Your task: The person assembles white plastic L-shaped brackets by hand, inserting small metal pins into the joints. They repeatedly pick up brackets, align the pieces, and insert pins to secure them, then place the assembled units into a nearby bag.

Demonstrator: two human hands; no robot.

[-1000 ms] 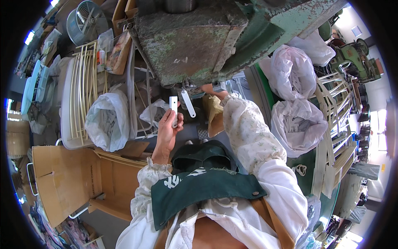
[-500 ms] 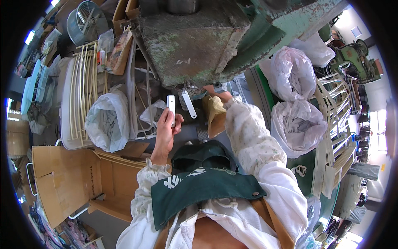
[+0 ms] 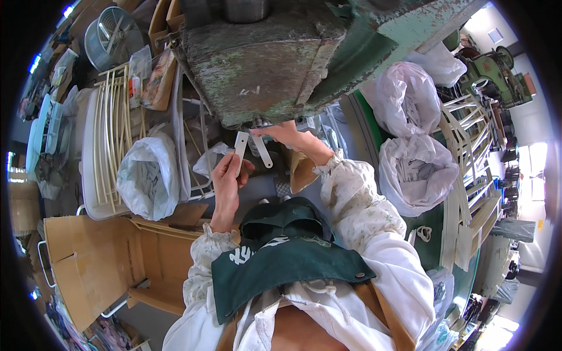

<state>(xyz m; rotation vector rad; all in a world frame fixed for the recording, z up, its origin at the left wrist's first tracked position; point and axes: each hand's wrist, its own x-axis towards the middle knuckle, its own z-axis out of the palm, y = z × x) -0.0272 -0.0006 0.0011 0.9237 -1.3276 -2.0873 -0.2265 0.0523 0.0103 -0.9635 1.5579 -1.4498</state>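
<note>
My left hand (image 3: 225,178) is closed round the lower part of a white flat strip (image 3: 240,149) with a small hole near its upper end. A second white strip (image 3: 263,154), holed at its lower end, slants down from beneath the green machine head (image 3: 257,76). My right hand (image 3: 287,134) reaches leftward under the machine, its fingertips close to that strip's upper end. Those fingers look pinched together, but whatever is between them is too small to make out. Below my right wrist hangs a tan pouch or bag (image 3: 301,172).
Open white sacks of pale strips stand left (image 3: 149,175) and right (image 3: 417,172). Long cream rods (image 3: 111,140) lie on the left, with more slats (image 3: 462,216) at right. An open cardboard box (image 3: 93,263) sits lower left, a metal fan (image 3: 113,38) upper left.
My right hand has moved left, from beside the tan pouch to the strip under the machine. The strip in my left hand now tilts to the right. The view has shifted slightly.
</note>
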